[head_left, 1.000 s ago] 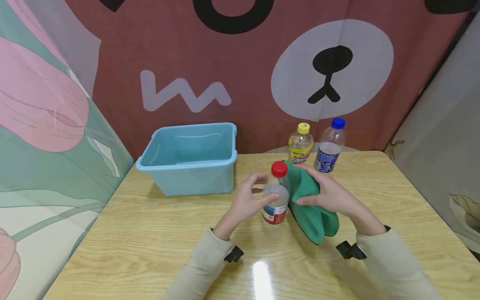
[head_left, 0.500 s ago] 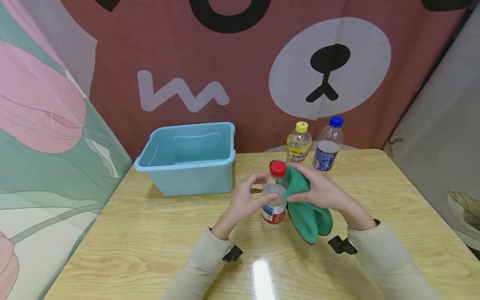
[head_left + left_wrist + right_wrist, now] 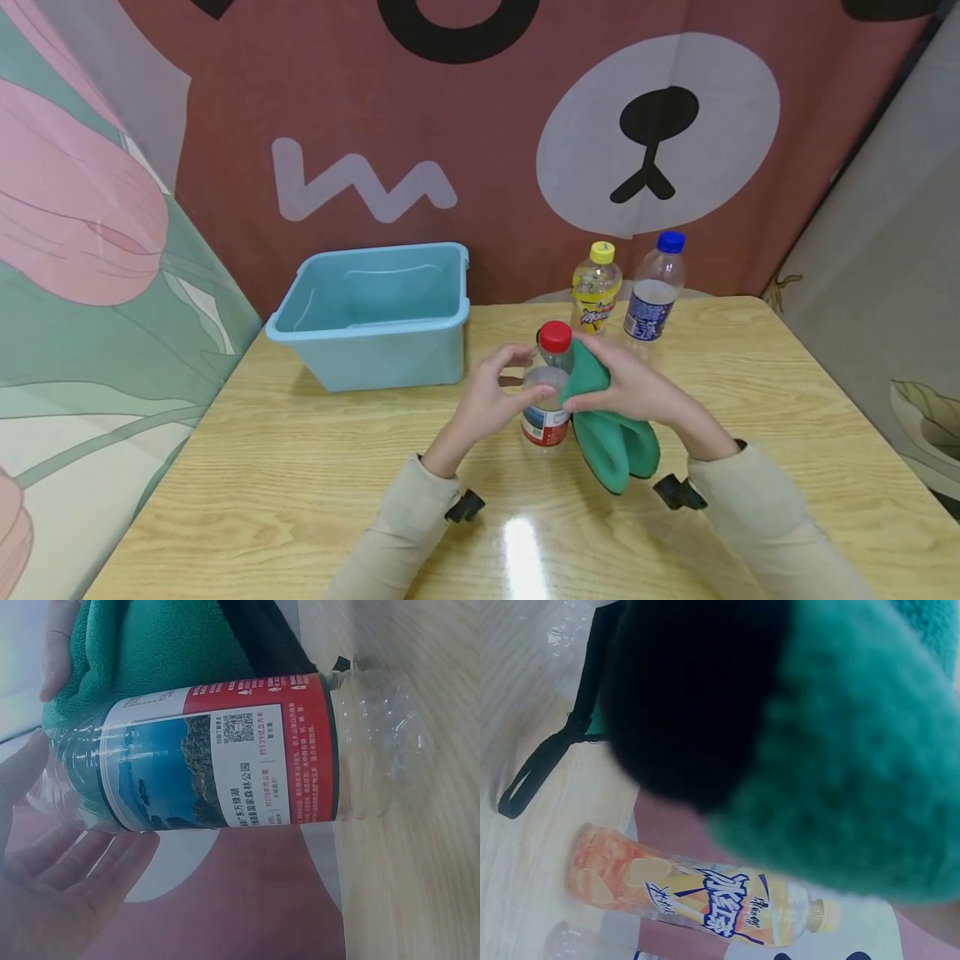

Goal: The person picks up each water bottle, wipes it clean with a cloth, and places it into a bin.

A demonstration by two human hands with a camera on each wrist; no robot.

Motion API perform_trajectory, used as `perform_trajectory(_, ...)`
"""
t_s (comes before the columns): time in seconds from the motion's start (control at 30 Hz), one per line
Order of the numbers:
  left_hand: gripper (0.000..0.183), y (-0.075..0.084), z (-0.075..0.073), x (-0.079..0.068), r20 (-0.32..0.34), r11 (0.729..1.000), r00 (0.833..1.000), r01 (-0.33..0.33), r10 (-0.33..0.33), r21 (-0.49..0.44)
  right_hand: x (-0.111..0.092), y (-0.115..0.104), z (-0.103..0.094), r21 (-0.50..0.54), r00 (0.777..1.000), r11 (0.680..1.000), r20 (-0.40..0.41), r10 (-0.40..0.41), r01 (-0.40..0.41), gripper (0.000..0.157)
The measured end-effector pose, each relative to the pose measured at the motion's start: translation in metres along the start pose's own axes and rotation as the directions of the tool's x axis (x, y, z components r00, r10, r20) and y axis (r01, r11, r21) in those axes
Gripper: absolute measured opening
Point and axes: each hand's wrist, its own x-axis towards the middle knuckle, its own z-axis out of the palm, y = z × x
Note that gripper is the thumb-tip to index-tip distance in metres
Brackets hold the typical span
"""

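A clear plastic bottle [image 3: 545, 422] with a red cap and a red, white and blue label stands upright on the table. My left hand [image 3: 491, 392] grips its upper part from the left, thumb in front and fingers behind. In my right hand [image 3: 630, 379] is a bunched green cloth [image 3: 611, 442] with dark edging, pressed against the bottle's right side. The left wrist view shows the bottle label [image 3: 217, 761] close up, with the cloth [image 3: 165, 645] behind it. Cloth [image 3: 855, 750] fills much of the right wrist view and hides most of the right fingers.
A light blue plastic bin [image 3: 397, 354] stands at the back left of the wooden table [image 3: 300, 483]. Behind the cloth are a yellow-capped bottle [image 3: 596, 292] and a blue-capped bottle [image 3: 652, 300]. A printed curtain [image 3: 495, 200] hangs along the table's back edge.
My right hand has moved left with the cloth, bringing it against and partly behind the red-capped bottle. The left hand and the bottle stay nearly in place.
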Motion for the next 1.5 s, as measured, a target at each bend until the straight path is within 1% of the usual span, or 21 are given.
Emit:
perform_trajectory(0.03,0.049,0.003,-0.001,0.000,0.002,1.000,1.000,0.005,-0.005,0.005,0.000,0.001,0.001,-0.006,1.000,1.000,0.001,-0.003,0.003,0.083)
perform_trajectory(0.07,0.048,0.002,-0.001,0.000,0.000,1.000,1.000,0.001,-0.001,0.003,0.000,0.001,0.002,-0.013,1.000,1.000,0.000,-0.004,0.004,0.083)
perform_trajectory(0.13,0.048,0.012,-0.003,-0.002,0.006,1.000,1.000,0.007,-0.007,-0.004,0.000,0.002,0.003,-0.008,1.000,1.000,0.002,-0.001,0.001,0.082)
perform_trajectory(0.23,0.047,0.027,-0.007,-0.004,0.021,0.999,1.000,0.021,-0.020,-0.041,0.000,0.005,0.007,0.017,0.999,0.999,0.014,0.035,-0.036,0.083)
perform_trajectory(0.3,0.048,0.031,-0.008,-0.005,0.030,0.997,0.999,0.034,-0.032,-0.067,-0.001,0.008,0.010,0.040,0.997,0.997,0.028,0.067,-0.068,0.083)
perform_trajectory(0.37,0.048,0.030,-0.008,-0.005,0.036,0.995,0.998,0.047,-0.044,-0.090,-0.002,0.011,0.013,0.056,0.994,0.993,0.039,0.098,-0.100,0.084)
perform_trajectory(0.47,0.049,0.017,-0.005,-0.003,0.034,0.994,0.998,0.058,-0.055,-0.097,-0.004,0.016,0.018,0.062,0.989,0.989,0.054,0.134,-0.137,0.084)
perform_trajectory(0.6,0.050,0.000,0.000,0.000,0.018,0.995,0.999,0.043,-0.041,-0.093,-0.006,0.022,0.022,0.066,0.984,0.983,0.069,0.165,-0.169,0.084)
perform_trajectory(0.67,0.050,-0.004,0.001,0.000,0.010,0.996,0.999,0.032,-0.032,-0.087,-0.006,0.024,0.024,0.069,0.982,0.981,0.072,0.175,-0.180,0.083)
perform_trajectory(0.73,0.051,-0.005,0.003,0.000,0.005,0.997,0.999,0.032,-0.032,-0.070,-0.007,0.024,0.024,0.071,0.981,0.980,0.069,0.183,-0.187,0.083)
perform_trajectory(0.87,0.057,-0.003,0.006,0.001,0.000,0.998,0.998,0.062,-0.062,-0.004,-0.008,0.025,0.024,0.058,0.979,0.978,0.059,0.195,-0.199,0.082)
perform_trajectory(0.93,0.060,-0.001,0.008,0.001,-0.010,0.997,0.997,0.076,-0.076,0.024,-0.010,0.026,0.023,0.056,0.978,0.978,0.054,0.200,-0.203,0.082)
perform_trajectory(1.0,0.060,0.000,0.010,0.002,-0.029,0.996,0.997,0.076,-0.075,0.039,-0.011,0.025,0.022,0.058,0.979,0.978,0.051,0.199,-0.202,0.082)
perform_trajectory(1.13,0.055,0.000,0.011,0.002,-0.063,0.997,0.997,0.054,-0.051,0.050,-0.014,0.024,0.020,0.057,0.978,0.977,0.049,0.201,-0.204,0.082)
perform_trajectory(1.27,0.052,-0.001,0.011,0.001,-0.075,0.996,0.997,0.033,-0.026,0.086,-0.016,0.023,0.017,0.043,0.977,0.976,0.043,0.211,-0.213,0.083)
perform_trajectory(1.4,0.052,-0.001,0.008,-0.001,-0.058,0.995,0.998,0.011,-0.006,0.100,-0.016,0.022,0.013,0.039,0.980,0.979,0.035,0.198,-0.199,0.083)
perform_trajectory(1.5,0.053,-0.002,0.007,-0.001,-0.038,0.997,0.999,0.000,0.003,0.079,-0.016,0.022,0.011,0.046,0.980,0.979,0.030,0.199,-0.200,0.083)
